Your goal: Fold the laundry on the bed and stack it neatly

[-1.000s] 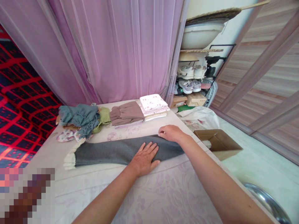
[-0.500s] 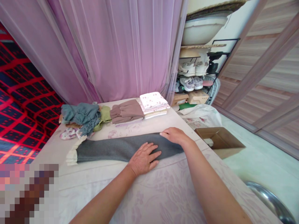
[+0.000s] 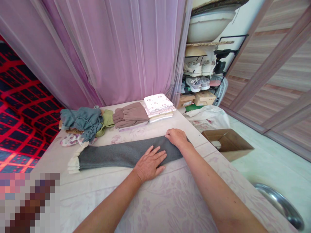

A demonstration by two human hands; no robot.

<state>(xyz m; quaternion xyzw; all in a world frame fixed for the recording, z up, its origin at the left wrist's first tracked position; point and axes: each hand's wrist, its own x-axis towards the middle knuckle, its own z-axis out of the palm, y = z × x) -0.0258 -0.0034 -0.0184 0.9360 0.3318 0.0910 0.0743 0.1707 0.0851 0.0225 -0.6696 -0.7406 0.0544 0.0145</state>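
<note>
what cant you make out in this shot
Head view only:
- Grey garment: right end hidden under the right hand.
- Bottom-left corner: pixelated, unreadable.
- Metal basin: cut off by the lower right edge.
- Cardboard box: contents too small.

A long grey folded garment [image 3: 116,155] is laid across the pale floral bedsheet [image 3: 170,200], folded clothes piles [image 3: 145,111] are placed behind it, and an open brown cardboard box [image 3: 228,144] is set to its right.
</note>
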